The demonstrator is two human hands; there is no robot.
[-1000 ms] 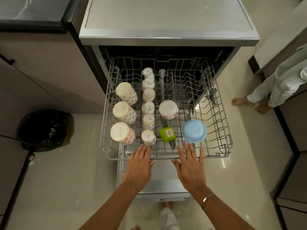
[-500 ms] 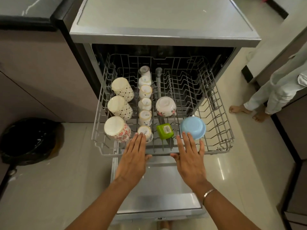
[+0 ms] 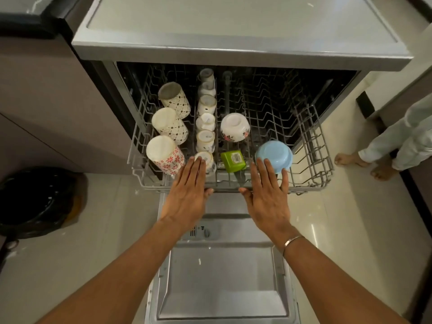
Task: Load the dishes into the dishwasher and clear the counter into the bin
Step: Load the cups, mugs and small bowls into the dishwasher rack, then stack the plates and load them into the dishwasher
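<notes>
Home kitchen, open dishwasher [image 3: 233, 47] at 12 o'clock, rack [image 3: 313, 146] with cups, brown cabinets [image 3: 46, 101] at 10 o'clock, black bin [image 3: 35, 199] at 9 o'clock

No text fully legible. Small cup [image 3: 205, 136] in the mid row of the rack [image 3: 314, 146]: short dark stamp on its upturned base, too blurred to read. Second cup [image 3: 206, 119] just behind it: similar stamp, also illegible. Green box [image 3: 233, 160]: white sticker on top w/ dark print, poss. a barcode, can't be read. Dishwasher door [image 3: 222, 277]: tiny marks beside the knob [image 3: 206, 233], too small to make out.
</notes>
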